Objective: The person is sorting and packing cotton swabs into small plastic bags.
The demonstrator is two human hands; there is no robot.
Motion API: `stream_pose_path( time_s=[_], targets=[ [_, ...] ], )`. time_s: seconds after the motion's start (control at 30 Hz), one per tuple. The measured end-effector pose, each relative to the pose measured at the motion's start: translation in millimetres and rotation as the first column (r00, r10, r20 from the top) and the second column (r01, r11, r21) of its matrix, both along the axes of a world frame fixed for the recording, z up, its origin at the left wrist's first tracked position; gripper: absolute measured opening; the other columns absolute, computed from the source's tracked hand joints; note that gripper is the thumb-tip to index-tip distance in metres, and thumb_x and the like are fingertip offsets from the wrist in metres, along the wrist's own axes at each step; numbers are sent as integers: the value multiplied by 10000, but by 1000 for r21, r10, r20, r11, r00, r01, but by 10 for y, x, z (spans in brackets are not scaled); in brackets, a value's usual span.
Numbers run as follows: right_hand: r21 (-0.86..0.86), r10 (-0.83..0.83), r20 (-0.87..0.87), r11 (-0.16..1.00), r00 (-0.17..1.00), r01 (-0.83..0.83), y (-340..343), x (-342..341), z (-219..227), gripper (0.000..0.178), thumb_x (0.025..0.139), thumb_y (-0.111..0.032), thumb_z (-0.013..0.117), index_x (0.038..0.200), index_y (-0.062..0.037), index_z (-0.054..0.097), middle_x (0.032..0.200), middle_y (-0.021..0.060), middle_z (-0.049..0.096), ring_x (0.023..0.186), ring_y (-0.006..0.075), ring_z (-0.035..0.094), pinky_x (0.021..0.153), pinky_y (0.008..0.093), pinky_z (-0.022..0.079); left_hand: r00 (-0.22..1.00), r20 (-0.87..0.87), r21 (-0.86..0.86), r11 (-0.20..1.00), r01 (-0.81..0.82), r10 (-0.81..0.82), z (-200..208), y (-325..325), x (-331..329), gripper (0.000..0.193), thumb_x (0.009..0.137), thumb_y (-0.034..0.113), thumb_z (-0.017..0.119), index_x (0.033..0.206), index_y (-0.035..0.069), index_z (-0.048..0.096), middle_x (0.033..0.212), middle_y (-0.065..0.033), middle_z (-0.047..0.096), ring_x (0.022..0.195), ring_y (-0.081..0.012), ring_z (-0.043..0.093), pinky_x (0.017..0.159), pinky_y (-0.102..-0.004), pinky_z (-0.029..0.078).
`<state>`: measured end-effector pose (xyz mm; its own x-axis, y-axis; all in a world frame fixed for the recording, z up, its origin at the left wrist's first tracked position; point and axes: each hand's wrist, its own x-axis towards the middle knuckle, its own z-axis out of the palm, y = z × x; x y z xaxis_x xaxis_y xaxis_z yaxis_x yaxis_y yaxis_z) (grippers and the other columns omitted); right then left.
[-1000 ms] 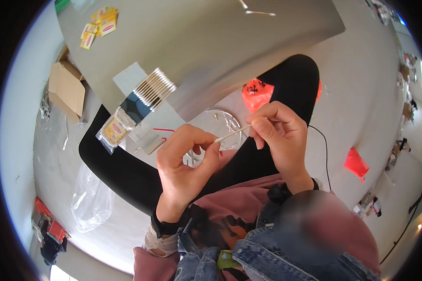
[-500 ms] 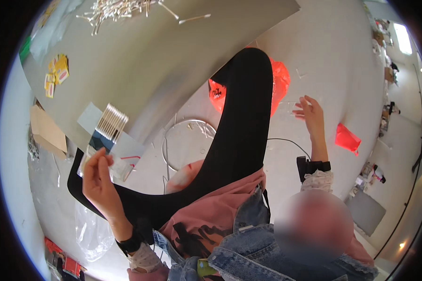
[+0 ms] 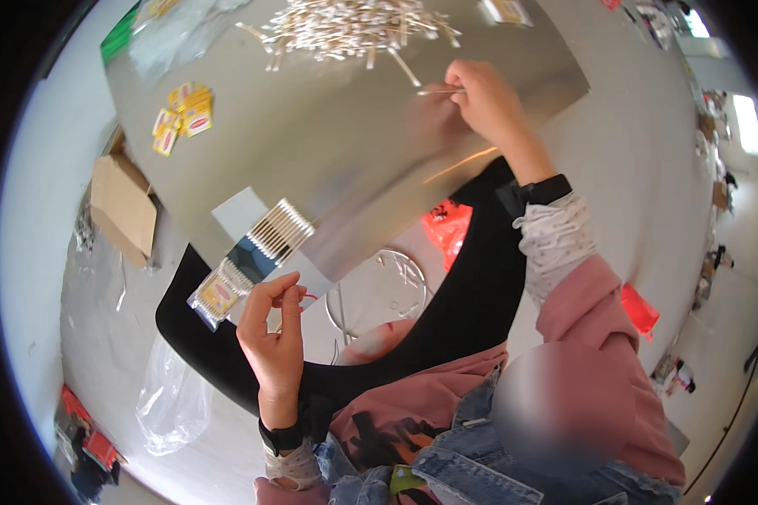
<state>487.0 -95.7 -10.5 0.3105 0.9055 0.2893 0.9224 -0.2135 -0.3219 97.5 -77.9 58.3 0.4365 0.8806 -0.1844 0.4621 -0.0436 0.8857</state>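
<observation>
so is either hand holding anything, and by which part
The right hand is at a swab's right end, but whether it's gripped can't be told. The left hand shows nothing held.

Reaches forward with the right arm (image 3: 577,261), angling it inward to the left with the right wrist (image 3: 535,172) nearly straight. Curls the right hand (image 3: 487,99) into a pinch directed leftward. Holds the left hand (image 3: 271,341) lower, nearer the body, upright above the left wrist (image 3: 279,409), bending thumb (image 3: 290,318) and forefinger (image 3: 263,299) toward each other; cannot be seen clearly whether touching.

1 cotton swab (image 3: 435,91) (white-tipped), sideways.
</observation>
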Motion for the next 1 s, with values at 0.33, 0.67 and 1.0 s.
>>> stream_pose_path(
  time_s=[0.33, 0.67, 1.0],
  targets=[
    [-51, 506, -64, 859, 860, -509, 680, -1393, 181, 155, 757, 17, 612, 877, -78, 584, 842, 86, 633, 903, 310, 598, 815, 425, 460, 909, 214, -23, 933, -360, 357, -332, 62, -289, 197, 989, -1, 542, 1154, -40, 643, 959, -73, 675, 900, -124, 631, 875, -260, 484],
    [-100, 619, -74, 776, 782, -623, 793, -2198, -95, 98, 738, -23, 645, 821, -74, 636, 822, 62, 622, 924, 255, 599, 826, 363, 469, 729, 391, -172, 823, -541, 561, -559, 197, 68, 374, 1046, 118, 466, 1393, -17, 425, 1309, -142, 562, 1219, -191, 525, 1064, -331, 389],
    [180, 327, -284, 942, 901, -285, 550, -2367, -178, 206, 881, -19, 620, 1087, -28, 621, 1178, 119, 623, 1189, 321, 565, 992, 449, 446, 674, 521, -181, 840, -512, 524, -907, 345, 232, 502, 1086, 315, 352, 1466, -12, 376, 1455, -206, 488, 1377, -271, 438, 1159, -402, 302]
  ],
)
